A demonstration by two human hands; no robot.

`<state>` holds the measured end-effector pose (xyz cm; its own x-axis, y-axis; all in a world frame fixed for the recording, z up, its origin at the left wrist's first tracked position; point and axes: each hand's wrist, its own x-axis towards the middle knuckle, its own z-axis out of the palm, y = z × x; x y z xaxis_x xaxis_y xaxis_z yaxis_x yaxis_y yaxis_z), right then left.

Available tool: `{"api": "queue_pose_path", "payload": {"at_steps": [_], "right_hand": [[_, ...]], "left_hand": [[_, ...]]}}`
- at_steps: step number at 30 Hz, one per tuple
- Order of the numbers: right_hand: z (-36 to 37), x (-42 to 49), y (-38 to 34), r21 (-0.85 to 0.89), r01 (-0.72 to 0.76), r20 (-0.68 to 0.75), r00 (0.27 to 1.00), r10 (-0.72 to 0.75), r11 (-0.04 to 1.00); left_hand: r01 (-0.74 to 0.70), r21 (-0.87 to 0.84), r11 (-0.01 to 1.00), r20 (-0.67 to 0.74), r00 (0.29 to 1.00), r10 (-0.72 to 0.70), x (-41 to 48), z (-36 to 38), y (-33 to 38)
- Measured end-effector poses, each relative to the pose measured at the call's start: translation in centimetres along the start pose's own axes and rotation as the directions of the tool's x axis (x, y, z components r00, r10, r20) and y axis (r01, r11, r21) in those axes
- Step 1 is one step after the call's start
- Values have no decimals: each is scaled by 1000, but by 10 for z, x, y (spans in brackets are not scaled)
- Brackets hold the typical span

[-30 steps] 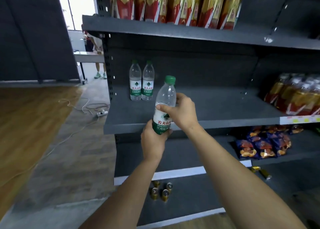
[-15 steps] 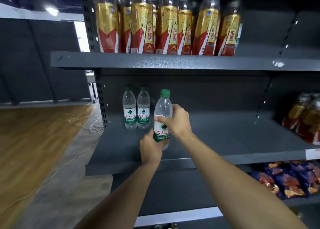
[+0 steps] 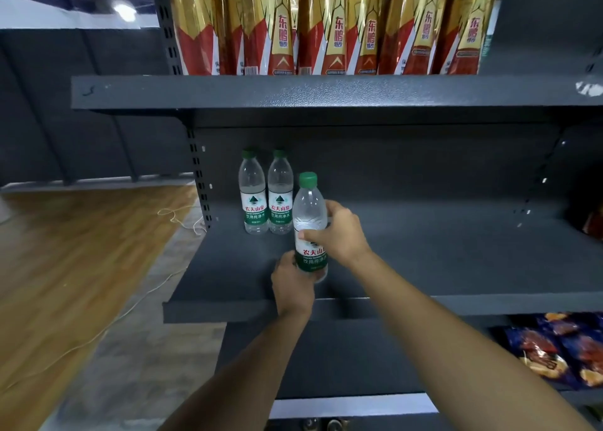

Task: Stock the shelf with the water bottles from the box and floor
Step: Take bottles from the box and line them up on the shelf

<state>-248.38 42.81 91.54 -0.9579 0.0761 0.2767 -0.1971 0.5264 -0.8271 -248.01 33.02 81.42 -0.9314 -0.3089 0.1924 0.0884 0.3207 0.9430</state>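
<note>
I hold a clear water bottle (image 3: 309,212) with a green cap and green label upright over the dark grey middle shelf (image 3: 440,261). My right hand (image 3: 339,231) grips its body from the right. My left hand (image 3: 292,284) grips its base from below and the left. Two more water bottles (image 3: 266,194) of the same kind stand side by side at the shelf's back left, just left of the held one. The box and floor bottles are out of view.
Gold and red drink bottles (image 3: 326,29) fill the shelf above, close overhead. Blue snack bags (image 3: 561,349) lie on the lower shelf at right. A perforated upright post (image 3: 195,176) bounds the shelf on the left. White cables (image 3: 182,218) trail over the wooden floor.
The view rose and closed in on the shelf. Both hands carried the bottle forward from the shelf's front edge to over the shelf, closer to the two standing bottles.
</note>
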Motion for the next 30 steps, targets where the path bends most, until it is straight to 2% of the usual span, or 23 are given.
{"api": "queue_pose_path", "payload": {"at_steps": [4,11,18,20,23,30], "right_hand": [[-1,6,7,-8,15,-10,1000,-15,1000],[7,32,24,51,9,-2,1000,-9,999],[23,67,35,37,22,-6,1000,-22,999],[28,76,41,21,31,-25,999,-30,999],[34,90,50,-2,46,-75,996,-46,999],[46,125,59,-76,30,-82,996,-36,997]], "left_hand": [[5,-35,999,34,999,-3,13,6,-7],[-59,106,993,113,993,47,46,10,2],[40,55,998,-75,997,-36,66,33,0],[60,91,994,-93,994,-52,72,37,1],[13,189,982,-103,995,6,85,43,-4],[20,234,972,-130,992,11,115,60,-12]]}}
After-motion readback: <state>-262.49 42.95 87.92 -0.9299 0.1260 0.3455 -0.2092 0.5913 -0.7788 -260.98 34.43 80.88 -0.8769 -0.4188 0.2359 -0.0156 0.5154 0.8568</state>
